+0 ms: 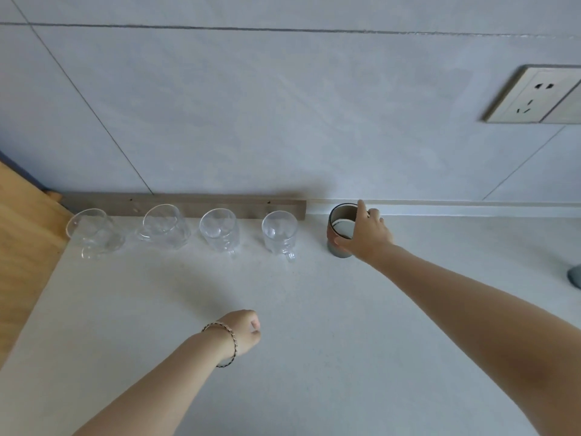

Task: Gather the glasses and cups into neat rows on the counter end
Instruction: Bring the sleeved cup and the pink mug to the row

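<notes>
Several clear glass cups stand in a row along the back of the white counter: one at the far left, a wide one, a third, and a handled mug. Right of the row stands a brown and grey ceramic cup. My right hand grips that cup from its right side, fingers round the rim and wall. My left hand hovers over the counter's middle with fingers curled, holding nothing. It wears a bracelet.
A grey strip runs along the wall behind the glasses. A wooden surface borders the counter's left end. A wall socket sits at upper right. A grey object shows at the right edge.
</notes>
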`<control>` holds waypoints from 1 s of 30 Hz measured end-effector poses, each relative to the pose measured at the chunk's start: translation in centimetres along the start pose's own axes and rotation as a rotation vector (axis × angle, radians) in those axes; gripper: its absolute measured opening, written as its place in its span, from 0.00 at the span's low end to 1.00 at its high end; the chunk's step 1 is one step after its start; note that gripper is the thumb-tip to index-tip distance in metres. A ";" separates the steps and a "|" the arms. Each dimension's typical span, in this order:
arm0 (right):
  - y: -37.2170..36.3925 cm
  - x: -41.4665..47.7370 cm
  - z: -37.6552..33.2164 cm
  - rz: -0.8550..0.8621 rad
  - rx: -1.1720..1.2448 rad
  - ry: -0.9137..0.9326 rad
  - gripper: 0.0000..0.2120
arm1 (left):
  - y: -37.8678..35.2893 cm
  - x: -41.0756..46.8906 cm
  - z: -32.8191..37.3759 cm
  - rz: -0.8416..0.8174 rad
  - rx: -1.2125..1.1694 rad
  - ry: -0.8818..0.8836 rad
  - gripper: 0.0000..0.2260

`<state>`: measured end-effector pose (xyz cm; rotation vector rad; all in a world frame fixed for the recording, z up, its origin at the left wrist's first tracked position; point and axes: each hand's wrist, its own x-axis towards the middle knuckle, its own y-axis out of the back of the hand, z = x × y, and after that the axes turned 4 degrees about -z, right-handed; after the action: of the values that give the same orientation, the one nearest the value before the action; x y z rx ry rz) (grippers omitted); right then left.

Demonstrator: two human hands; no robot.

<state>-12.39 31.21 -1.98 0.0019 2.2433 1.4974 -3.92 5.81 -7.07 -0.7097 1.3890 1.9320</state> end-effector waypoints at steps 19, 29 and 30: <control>7.2 -21.0 35.4 -0.243 -0.141 -0.227 0.22 | -11.1 -4.4 24.7 -0.031 0.201 -0.229 0.12; 7.6 -28.2 47.7 -0.377 -0.064 -0.300 0.47 | -18.6 -7.1 32.0 -0.054 0.245 -0.258 0.10; 7.3 -28.4 48.0 -0.385 -0.053 -0.284 0.49 | -18.8 -7.5 31.7 -0.058 0.244 -0.246 0.08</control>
<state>28.72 69.60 -0.64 -0.2083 1.8519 1.2599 13.49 38.95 -3.63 -0.3792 1.4007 1.7022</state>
